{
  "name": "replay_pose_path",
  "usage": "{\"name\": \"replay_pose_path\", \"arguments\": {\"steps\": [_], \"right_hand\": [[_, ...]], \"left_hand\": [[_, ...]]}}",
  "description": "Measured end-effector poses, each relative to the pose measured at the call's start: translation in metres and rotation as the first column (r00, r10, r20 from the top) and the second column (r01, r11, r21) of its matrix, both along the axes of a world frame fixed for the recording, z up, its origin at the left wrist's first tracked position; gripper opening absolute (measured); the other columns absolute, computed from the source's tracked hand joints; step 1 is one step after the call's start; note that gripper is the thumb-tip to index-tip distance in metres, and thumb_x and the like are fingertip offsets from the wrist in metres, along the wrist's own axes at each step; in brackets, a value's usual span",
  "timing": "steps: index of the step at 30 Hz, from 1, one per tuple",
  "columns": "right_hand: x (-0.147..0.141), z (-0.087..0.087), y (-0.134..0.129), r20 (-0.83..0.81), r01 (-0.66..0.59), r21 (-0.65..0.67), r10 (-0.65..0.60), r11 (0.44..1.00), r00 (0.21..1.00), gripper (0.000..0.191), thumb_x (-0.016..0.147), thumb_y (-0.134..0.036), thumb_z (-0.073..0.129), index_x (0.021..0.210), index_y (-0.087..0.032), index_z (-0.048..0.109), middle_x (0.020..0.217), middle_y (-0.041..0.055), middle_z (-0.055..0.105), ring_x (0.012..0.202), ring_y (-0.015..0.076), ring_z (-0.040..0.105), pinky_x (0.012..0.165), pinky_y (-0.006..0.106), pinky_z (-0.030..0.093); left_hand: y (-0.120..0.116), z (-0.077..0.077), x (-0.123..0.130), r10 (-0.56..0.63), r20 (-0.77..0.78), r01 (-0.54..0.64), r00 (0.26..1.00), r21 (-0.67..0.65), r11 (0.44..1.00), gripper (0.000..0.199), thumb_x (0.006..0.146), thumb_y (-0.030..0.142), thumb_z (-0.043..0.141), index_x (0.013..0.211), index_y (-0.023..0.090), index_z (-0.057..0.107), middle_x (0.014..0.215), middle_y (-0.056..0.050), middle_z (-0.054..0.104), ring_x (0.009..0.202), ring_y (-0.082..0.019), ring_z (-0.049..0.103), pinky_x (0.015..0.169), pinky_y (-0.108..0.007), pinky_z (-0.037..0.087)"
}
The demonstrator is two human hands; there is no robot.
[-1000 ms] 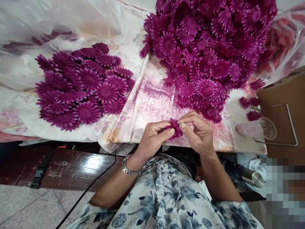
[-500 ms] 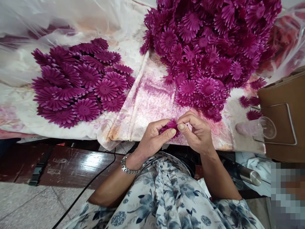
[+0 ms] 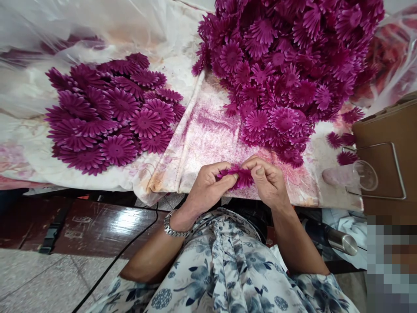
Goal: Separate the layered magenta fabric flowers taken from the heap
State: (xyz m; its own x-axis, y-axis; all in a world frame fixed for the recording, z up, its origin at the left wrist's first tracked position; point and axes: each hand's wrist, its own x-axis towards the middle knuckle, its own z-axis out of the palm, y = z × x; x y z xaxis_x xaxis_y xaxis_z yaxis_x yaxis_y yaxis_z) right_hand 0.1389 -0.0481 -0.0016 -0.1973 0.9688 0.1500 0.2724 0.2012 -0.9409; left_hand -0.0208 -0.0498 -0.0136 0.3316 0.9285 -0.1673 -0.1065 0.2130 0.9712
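Near the table's front edge, a purple petal piece [image 3: 243, 178] is between my two hands. My left hand [image 3: 211, 184] pinches its left side between thumb and fingers. My right hand [image 3: 267, 178] is at its right side, the index finger bent over the top edge and the thumb lifted off the petals. A large heap of purple flower pieces [image 3: 283, 78] rises beyond my hands to the right. Flatter layers of purple flowers [image 3: 114, 113] lie at the left.
A patterned cloth [image 3: 208, 139] with purple specks covers the table. At the right are a clear plastic cup [image 3: 345, 176] on its side, a cardboard box [image 3: 387, 156] with a metal wire frame, and a few loose flowers. Clear plastic sheeting [image 3: 130, 26] lies at the back left.
My right thumb has lifted away from the flower and moved right. More of the purple petals now show between my hands, and my left hand has shifted slightly left.
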Motion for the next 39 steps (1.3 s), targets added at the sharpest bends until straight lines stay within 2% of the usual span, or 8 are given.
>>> {"name": "replay_pose_path", "arguments": {"steps": [12, 17, 24, 26, 29, 31, 36, 39], "right_hand": [[0.004, -0.008, -0.003, -0.093, 0.151, 0.015, -0.149, 0.988, 0.984, 0.021, 0.085, -0.034, 0.057, 0.071, -0.02, 0.052, 0.061, -0.0047, 0.043, 0.054, 0.0074, 0.04, 0.05, 0.022, 0.034], [0.035, 0.001, 0.029, -0.114, 0.547, 0.338, -0.544, 0.766, 0.832, 0.016, 0.085, -0.037, 0.056, 0.078, -0.022, 0.055, 0.064, -0.0029, 0.046, 0.056, 0.0101, 0.045, 0.052, 0.025, 0.038], [0.071, 0.036, 0.064, 0.327, 0.404, 0.687, -0.754, 0.604, 0.57, 0.027, 0.087, -0.033, 0.053, 0.109, -0.02, 0.061, 0.093, 0.0077, 0.062, 0.087, 0.0201, 0.056, 0.08, 0.041, 0.046], [0.056, 0.037, 0.048, 0.301, 0.368, 0.679, -0.698, 0.635, 0.65, 0.021, 0.088, -0.029, 0.051, 0.105, -0.022, 0.062, 0.092, 0.0067, 0.063, 0.087, 0.0188, 0.056, 0.076, 0.038, 0.048], [0.023, 0.027, 0.018, 0.346, 0.035, 0.434, -0.202, 0.9, 0.916, 0.015, 0.085, -0.024, 0.055, 0.099, -0.022, 0.062, 0.081, 0.0026, 0.063, 0.075, 0.0143, 0.059, 0.066, 0.03, 0.05], [0.006, 0.019, 0.004, 0.332, -0.085, 0.324, -0.029, 0.942, 0.943, 0.01, 0.085, -0.022, 0.056, 0.092, -0.02, 0.063, 0.075, 0.0016, 0.063, 0.07, 0.0126, 0.059, 0.064, 0.027, 0.049], [0.012, 0.015, 0.007, 0.247, 0.086, 0.381, -0.191, 0.921, 0.95, 0.009, 0.085, -0.019, 0.054, 0.08, -0.019, 0.062, 0.068, 0.0002, 0.061, 0.062, 0.0115, 0.057, 0.058, 0.026, 0.047], [0.043, 0.028, 0.027, 0.287, 0.268, 0.606, -0.52, 0.749, 0.804, 0.01, 0.086, -0.02, 0.053, 0.083, -0.021, 0.062, 0.071, 0.0006, 0.063, 0.063, 0.0128, 0.056, 0.059, 0.028, 0.046]], "left_hand": [[0.001, 0.013, -0.001, -0.031, -0.153, 0.038, 0.988, 0.041, 0.998, 0.01, 0.069, 0.02, 0.052, 0.06, 0.015, 0.052, 0.055, 0.004, 0.04, 0.053, -0.007, 0.032, 0.05, -0.022, 0.024], [0.003, 0.011, -0.008, -0.003, -0.117, 0.004, 0.993, 0.009, 1.0, 0.009, 0.068, 0.021, 0.056, 0.062, 0.014, 0.055, 0.053, 0.005, 0.043, 0.049, -0.007, 0.033, 0.048, -0.021, 0.023], [0.003, 0.001, -0.009, 0.089, -0.046, -0.091, 0.995, -0.045, 0.995, 0.009, 0.073, 0.024, 0.061, 0.07, 0.015, 0.058, 0.057, 0.004, 0.044, 0.049, -0.006, 0.035, 0.046, -0.019, 0.026], [0.003, 0.0, -0.007, 0.13, -0.03, -0.132, 0.991, -0.055, 0.99, 0.01, 0.074, 0.025, 0.062, 0.071, 0.016, 0.059, 0.058, 0.004, 0.045, 0.049, -0.006, 0.036, 0.045, -0.019, 0.028], [0.003, 0.003, -0.002, 0.125, -0.006, -0.125, 0.992, -0.051, 0.991, 0.012, 0.075, 0.027, 0.063, 0.071, 0.016, 0.06, 0.057, 0.004, 0.046, 0.048, -0.006, 0.038, 0.044, -0.018, 0.03], [0.003, 0.005, 0.002, 0.097, 0.024, -0.095, 0.995, -0.076, 0.993, 0.015, 0.076, 0.031, 0.064, 0.073, 0.016, 0.06, 0.056, 0.005, 0.046, 0.046, -0.005, 0.037, 0.043, -0.018, 0.03], [0.0, 0.001, 0.0, 0.127, 0.118, -0.113, 0.985, -0.119, 0.986, 0.022, 0.076, 0.035, 0.067, 0.067, 0.017, 0.058, 0.052, 0.005, 0.046, 0.045, -0.006, 0.04, 0.043, -0.018, 0.033], [-0.001, 0.0, -0.003, 0.232, 0.149, -0.214, 0.961, -0.126, 0.969, 0.02, 0.072, 0.033, 0.07, 0.067, 0.017, 0.06, 0.054, 0.004, 0.049, 0.048, -0.007, 0.042, 0.045, -0.018, 0.036]]}}
